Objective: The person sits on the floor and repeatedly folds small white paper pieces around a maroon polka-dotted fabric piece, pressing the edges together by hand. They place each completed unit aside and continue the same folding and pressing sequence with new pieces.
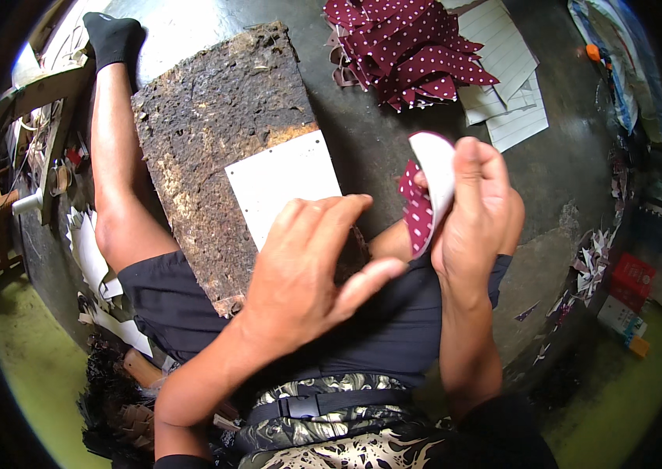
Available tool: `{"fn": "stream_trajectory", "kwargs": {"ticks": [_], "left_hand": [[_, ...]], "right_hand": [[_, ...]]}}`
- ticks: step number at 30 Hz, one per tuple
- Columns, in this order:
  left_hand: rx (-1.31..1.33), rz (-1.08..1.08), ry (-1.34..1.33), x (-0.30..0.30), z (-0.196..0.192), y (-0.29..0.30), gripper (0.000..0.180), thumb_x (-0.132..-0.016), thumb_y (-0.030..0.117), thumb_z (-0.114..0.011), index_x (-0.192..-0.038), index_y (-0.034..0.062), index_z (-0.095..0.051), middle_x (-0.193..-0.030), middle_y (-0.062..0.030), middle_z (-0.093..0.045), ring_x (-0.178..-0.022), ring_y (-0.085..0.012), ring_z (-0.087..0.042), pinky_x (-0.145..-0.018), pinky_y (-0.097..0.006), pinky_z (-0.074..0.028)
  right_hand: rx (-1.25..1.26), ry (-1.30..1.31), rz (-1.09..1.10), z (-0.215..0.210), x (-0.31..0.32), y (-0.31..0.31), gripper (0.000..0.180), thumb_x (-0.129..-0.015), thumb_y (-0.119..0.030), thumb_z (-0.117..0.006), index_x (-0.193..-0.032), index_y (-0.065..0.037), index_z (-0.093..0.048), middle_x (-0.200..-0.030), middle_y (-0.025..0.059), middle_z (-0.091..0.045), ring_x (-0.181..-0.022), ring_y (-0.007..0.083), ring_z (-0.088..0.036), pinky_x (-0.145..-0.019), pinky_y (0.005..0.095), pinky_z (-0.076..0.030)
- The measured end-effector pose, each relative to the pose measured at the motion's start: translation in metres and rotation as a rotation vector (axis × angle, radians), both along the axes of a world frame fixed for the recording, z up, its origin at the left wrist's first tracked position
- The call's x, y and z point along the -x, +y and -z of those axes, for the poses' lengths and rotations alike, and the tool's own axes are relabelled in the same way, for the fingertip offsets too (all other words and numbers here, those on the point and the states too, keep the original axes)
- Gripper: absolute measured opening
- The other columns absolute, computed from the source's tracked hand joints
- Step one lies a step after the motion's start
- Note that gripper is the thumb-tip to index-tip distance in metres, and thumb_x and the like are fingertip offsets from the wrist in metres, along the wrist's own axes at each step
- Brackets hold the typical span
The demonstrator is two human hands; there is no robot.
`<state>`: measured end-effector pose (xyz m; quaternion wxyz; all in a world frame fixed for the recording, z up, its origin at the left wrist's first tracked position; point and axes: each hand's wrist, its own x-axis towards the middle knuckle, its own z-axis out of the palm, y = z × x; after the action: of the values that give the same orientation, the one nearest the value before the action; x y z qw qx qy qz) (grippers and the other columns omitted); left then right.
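While the R hand [481, 215] grips a white-backed maroon polka-dot pc [442, 172] btwn thumb & fingers, bent & raised right of the rough dark board [206, 117], the L hand [299, 258] is spread, w/ nothing visibly grasped, over the near edge of the dotted white card [284, 176]; can't tell if it touches. Similar polka-dot pcs [405, 51] are heaped beyond, on the floor [550, 195]. Step in hand: prob. handling one single pc; next move seems to call for a light grip, w/o creasing the curve, & L fingers free to help.

Black sock [116, 39], dark shorts [382, 332], patterned shirt [346, 452]
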<state>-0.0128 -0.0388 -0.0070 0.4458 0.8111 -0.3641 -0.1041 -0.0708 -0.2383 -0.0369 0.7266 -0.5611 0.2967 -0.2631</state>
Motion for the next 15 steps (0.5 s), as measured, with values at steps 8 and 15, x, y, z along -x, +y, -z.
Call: {"fn": "stream_trajectory", "kwargs": {"ticks": [8, 15], "left_hand": [[0.314, 0.099, 0.237, 0.02, -0.001, -0.004, 0.061, -0.092, 0.021, -0.097, -0.145, 0.0034, -0.073, -0.151, -0.0209, -0.073, -0.15, -0.0415, -0.065, -0.125, -0.05, -0.05], [0.489, 0.124, 0.382, 0.032, -0.004, 0.007, 0.027, -0.109, 0.009, -0.081, -0.134, 0.0015, -0.075, -0.135, -0.0151, -0.079, -0.142, -0.0335, -0.072, -0.127, -0.052, -0.048]], "right_hand": [[-0.242, -0.125, 0.079, -0.059, 0.005, 0.029, 0.034, -0.123, -0.038, -0.065, -0.125, -0.005, -0.058, -0.097, 0.0146, -0.077, -0.077, 0.0219, -0.078, -0.072, 0.0355, -0.066], [-0.408, -0.08, 0.063, -0.07, 0.031, 0.032, 0.023, -0.123, -0.028, -0.066, -0.131, -0.009, -0.057, -0.116, 0.0107, -0.077, -0.092, 0.0235, -0.08, -0.087, 0.0402, -0.068]]}}
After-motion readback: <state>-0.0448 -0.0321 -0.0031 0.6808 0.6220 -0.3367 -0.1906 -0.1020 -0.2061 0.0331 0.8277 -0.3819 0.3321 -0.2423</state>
